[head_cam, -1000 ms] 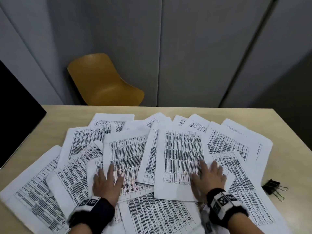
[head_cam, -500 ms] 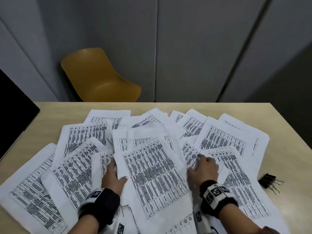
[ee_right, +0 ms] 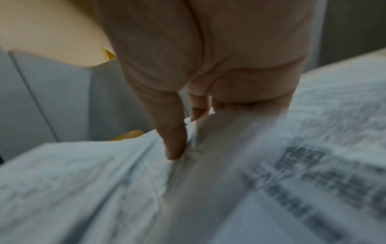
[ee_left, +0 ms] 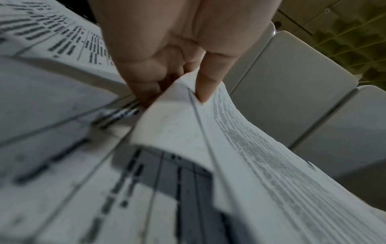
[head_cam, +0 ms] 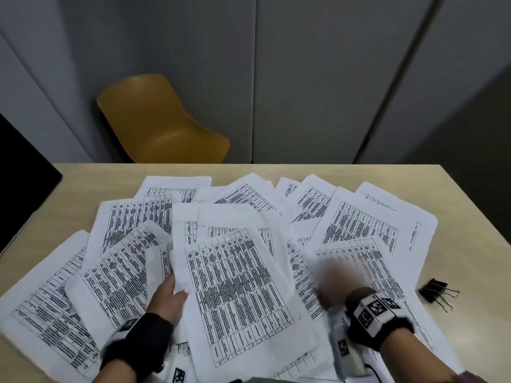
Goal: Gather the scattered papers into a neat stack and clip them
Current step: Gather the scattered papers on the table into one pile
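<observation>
A light wooden table (head_cam: 456, 217) stands before grey wall panels (head_cam: 318, 78) and a yellow chair (head_cam: 163, 125); printed papers (head_cam: 356, 225) fan across the table, a black binder clip (head_cam: 432, 290) beside their right edge; the left hand (head_cam: 168, 299) pinches the central sheets' edge; the right hand (head_cam: 334, 280), blurred, pinches sheets between thumb and fingers (ee_right: 173, 132).

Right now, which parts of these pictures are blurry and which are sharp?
Head view: papers, binder clip and left hand are sharp, right hand is motion-smeared. Left wrist view: near print is blurred. Right wrist view: blurred throughout, print streaked.
</observation>
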Motion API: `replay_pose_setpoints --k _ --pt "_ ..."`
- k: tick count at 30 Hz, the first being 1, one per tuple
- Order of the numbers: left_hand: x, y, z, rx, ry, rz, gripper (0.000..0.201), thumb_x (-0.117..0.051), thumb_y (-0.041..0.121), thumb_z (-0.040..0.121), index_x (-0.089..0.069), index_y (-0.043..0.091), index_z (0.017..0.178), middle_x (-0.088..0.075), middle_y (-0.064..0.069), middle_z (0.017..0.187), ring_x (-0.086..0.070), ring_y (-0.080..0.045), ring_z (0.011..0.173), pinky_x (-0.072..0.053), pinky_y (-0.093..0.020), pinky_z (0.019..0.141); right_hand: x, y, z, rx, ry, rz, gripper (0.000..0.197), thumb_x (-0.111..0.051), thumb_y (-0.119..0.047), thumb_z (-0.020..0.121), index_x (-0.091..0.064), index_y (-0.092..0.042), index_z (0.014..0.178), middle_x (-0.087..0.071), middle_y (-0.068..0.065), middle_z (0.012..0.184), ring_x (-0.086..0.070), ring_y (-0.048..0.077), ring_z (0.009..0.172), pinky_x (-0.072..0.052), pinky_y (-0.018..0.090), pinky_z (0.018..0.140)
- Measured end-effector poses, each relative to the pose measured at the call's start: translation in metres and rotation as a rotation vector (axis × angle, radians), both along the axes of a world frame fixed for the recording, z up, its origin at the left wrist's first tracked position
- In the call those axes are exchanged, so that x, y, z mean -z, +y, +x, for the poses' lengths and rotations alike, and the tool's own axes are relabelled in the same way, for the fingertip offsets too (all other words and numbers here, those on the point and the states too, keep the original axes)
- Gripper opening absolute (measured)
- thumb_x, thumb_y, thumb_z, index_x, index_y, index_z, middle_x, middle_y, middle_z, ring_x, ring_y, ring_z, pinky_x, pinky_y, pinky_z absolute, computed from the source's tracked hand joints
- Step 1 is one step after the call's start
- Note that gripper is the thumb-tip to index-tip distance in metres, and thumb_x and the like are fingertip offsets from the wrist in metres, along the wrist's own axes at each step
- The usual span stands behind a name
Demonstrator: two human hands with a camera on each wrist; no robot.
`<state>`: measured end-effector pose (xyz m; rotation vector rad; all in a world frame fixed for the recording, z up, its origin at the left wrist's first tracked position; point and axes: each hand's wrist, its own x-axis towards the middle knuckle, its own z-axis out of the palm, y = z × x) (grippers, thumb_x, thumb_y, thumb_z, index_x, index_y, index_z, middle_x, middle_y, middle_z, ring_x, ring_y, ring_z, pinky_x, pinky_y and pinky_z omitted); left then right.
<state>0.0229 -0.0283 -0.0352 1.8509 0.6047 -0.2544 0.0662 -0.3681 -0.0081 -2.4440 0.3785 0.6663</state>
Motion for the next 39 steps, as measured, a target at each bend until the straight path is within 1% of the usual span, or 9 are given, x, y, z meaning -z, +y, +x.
replay_pose_setpoints --k 4,8,12,14,16,20,26,29,39 --pt "0.001 -0.002 0.001 0.066 0.028 -0.006 0.043 -0.043 -0.001 0.090 -0.046 0.011 0.131 -0.056 -0.008 0.126 -0.052 -0.023 0.106 -0.039 -0.029 0.087 -0.014 0.005 0.005 -0.174 -0.107 0.094 0.027 -0.058 -0.009 0.084 -0.051 -0.032 0.071 -0.061 -0.006 0.070 -0.057 0.010 0.061 -0.046 0.022 0.057" --pt "0.000 0.003 -0.001 0.036 0.039 -0.013 0.040 -0.043 0.000 0.091 -0.047 0.010 0.129 -0.057 -0.011 0.125 -0.055 -0.024 0.100 -0.041 -0.027 0.076 -0.039 -0.015 0.025 -0.239 -0.128 0.134 0.024 -0.054 -0.006 0.086 -0.058 -0.029 0.077 -0.062 -0.004 0.072 -0.058 0.016 0.069 -0.042 0.023 0.064" --pt "-0.001 -0.001 -0.006 0.040 0.030 0.004 0.038 -0.043 -0.001 0.091 -0.048 0.008 0.128 -0.060 -0.013 0.113 -0.052 -0.022 0.084 -0.035 -0.023 0.061 -0.027 -0.023 0.027 0.572 -0.427 0.649 0.037 -0.064 -0.014 0.084 -0.055 -0.014 0.120 -0.069 0.012 0.090 -0.063 0.016 0.063 -0.050 0.028 0.064" --pt "-0.002 -0.003 -0.008 0.023 0.025 0.013 0.040 -0.043 -0.002 0.091 -0.047 0.007 0.130 -0.059 -0.013 0.119 -0.053 -0.022 0.089 -0.038 -0.024 0.067 -0.005 -0.016 0.013 0.921 -0.364 0.873 0.045 -0.066 -0.034 0.082 -0.049 -0.016 0.120 -0.067 0.003 0.068 -0.057 0.008 0.041 -0.047 0.023 0.045" --pt "-0.003 -0.003 -0.008 -0.005 0.023 0.020 0.043 -0.043 -0.001 0.091 -0.045 0.008 0.133 -0.055 -0.012 0.128 -0.053 -0.025 0.106 -0.039 -0.027 0.083 0.012 0.000 -0.010 0.847 -0.179 0.855 0.056 -0.067 -0.042 0.079 -0.045 -0.016 0.124 -0.066 -0.003 0.065 -0.057 0.010 0.044 -0.047 0.025 0.048" --pt "-0.011 -0.009 -0.009 0.008 0.024 0.006 0.039 -0.042 0.000 0.091 -0.047 0.008 0.129 -0.056 -0.010 0.120 -0.052 -0.024 0.102 -0.036 -0.028 0.086 0.018 0.029 -0.029 0.627 -0.149 0.692 0.057 -0.050 0.006 0.086 -0.031 -0.015 0.136 -0.051 0.011 0.091 -0.051 0.021 0.069 -0.045 0.028 0.058" --pt "-0.007 -0.003 -0.002 -0.052 0.025 0.020 0.042 -0.044 0.001 0.090 -0.047 0.011 0.131 -0.061 -0.014 0.115 -0.058 -0.029 0.094 -0.043 -0.033 0.081 0.001 0.019 -0.001 0.449 -0.150 0.662 0.077 -0.051 -0.003 0.085 -0.012 -0.025 0.148 -0.054 0.005 0.086 -0.054 0.023 0.072 -0.044 0.032 0.065" --pt "-0.007 -0.015 -0.002 0.014 0.040 0.022 0.042 -0.046 0.003 0.090 -0.046 0.009 0.132 -0.057 -0.012 0.128 -0.055 -0.028 0.110 -0.042 -0.033 0.096 -0.005 0.041 -0.010 0.470 -0.037 0.751 0.072 -0.064 -0.024 0.085 -0.021 -0.023 0.143 -0.047 0.003 0.124 -0.056 0.034 0.103 -0.052 0.042 0.082" --pt "-0.004 0.011 0.000 -0.272 0.058 0.334 0.069 -0.070 0.014 0.074 -0.037 0.008 0.133 -0.050 -0.023 0.130 -0.052 -0.041 0.115 -0.043 -0.042 0.099 0.025 0.048 -0.024 0.472 -0.188 0.616 0.025 -0.060 0.002 0.083 -0.060 0.003 0.108 -0.063 0.006 0.075 -0.056 0.022 0.068 -0.047 0.028 0.063"
